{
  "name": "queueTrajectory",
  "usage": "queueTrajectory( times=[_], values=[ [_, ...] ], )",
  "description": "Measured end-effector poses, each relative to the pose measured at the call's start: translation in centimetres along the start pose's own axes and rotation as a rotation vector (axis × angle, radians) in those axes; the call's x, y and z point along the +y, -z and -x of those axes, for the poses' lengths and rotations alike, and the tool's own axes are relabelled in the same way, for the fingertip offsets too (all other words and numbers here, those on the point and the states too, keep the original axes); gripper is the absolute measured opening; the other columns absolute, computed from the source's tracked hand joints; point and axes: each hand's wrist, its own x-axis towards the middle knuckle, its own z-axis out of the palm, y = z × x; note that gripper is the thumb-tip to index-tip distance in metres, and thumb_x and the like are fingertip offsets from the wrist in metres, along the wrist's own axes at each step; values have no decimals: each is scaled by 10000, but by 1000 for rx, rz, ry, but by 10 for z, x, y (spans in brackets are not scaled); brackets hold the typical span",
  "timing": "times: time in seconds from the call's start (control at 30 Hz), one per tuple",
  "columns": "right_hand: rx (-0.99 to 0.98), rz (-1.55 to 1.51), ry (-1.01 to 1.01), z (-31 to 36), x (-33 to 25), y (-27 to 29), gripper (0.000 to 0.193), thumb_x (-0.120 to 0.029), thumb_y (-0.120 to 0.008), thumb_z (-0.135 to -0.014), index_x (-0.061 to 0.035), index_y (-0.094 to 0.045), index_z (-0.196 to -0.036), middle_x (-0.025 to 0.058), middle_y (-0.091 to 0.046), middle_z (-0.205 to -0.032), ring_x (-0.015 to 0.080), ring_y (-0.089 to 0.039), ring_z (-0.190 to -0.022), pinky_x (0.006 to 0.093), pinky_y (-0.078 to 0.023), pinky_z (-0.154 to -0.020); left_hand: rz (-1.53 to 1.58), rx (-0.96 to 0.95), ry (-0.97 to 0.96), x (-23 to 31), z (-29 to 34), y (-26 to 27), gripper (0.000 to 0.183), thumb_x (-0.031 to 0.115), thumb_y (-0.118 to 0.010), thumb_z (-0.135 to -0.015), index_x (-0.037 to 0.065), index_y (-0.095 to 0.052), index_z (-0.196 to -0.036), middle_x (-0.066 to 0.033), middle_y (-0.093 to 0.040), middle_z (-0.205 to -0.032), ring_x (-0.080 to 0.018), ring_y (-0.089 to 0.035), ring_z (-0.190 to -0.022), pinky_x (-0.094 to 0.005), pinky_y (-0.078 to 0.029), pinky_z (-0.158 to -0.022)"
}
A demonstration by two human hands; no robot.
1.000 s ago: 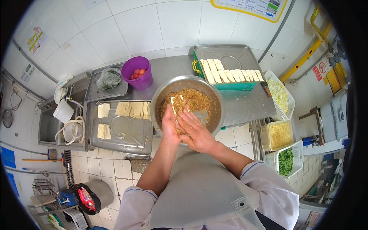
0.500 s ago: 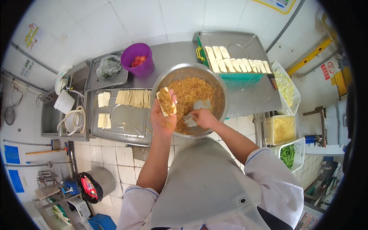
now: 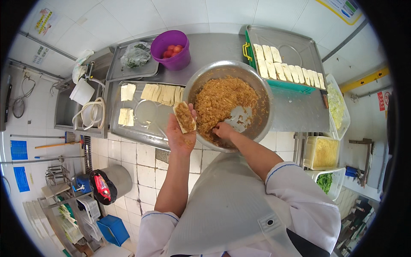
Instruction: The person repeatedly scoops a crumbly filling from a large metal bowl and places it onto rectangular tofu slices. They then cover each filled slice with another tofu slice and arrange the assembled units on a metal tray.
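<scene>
On the palm of my left hand (image 3: 181,135) rests a pale rectangular slice (image 3: 191,127), like a tofu sheet, spread with brown filling. My fingers curl around its far edge. It is over the left rim of a large steel bowl (image 3: 266,112). Inside the bowl lies a big mound of brown minced filling (image 3: 227,98). My right hand (image 3: 223,131) reaches into the near part of this mound, its fingers bent together in the filling and their tips hidden. Bare metal shows beside it at the bowl's bottom.
Left of the bowl, a metal tray (image 3: 150,128) carries more pale slices. A purple bucket (image 3: 182,62) holds round red items. At right, filled slices line a tray (image 3: 295,43) on a green crate (image 3: 286,87). Tubs of shredded food (image 3: 322,153) stand beyond the counter's right end.
The view has shifted, so the counter sits farther right. My right hand has moved from the scraped patch into the filling on its left. My left hand still holds the coated slice.
</scene>
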Motion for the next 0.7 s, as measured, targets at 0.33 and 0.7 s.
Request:
queueTrajectory(
  times=[0.33,0.7],
  values=[
    [-216,-467,-17,30,-14,36,302,-214,-812,-932,25,-749,-1106,139,-766,-1058,175,-731,-945,345,-607,-861,-27,-62,40,-6,-2,7,573,389,-350,-1169,-40,-461,-1533,-192,-578,-1512,-339,-559,-1416,-482,-504,-1178],
    [121,-885,448,162,-137,109,199,-99,-714,-1016,57,-745,-1136,109,-710,-1088,176,-711,-980,314,-600,-879,-87,-197,180,-41,-8,17,469,364,-407,-1158,37,-587,-1441,-147,-668,-1406,-284,-642,-1298,-453,-482,-1157]
  ],
)
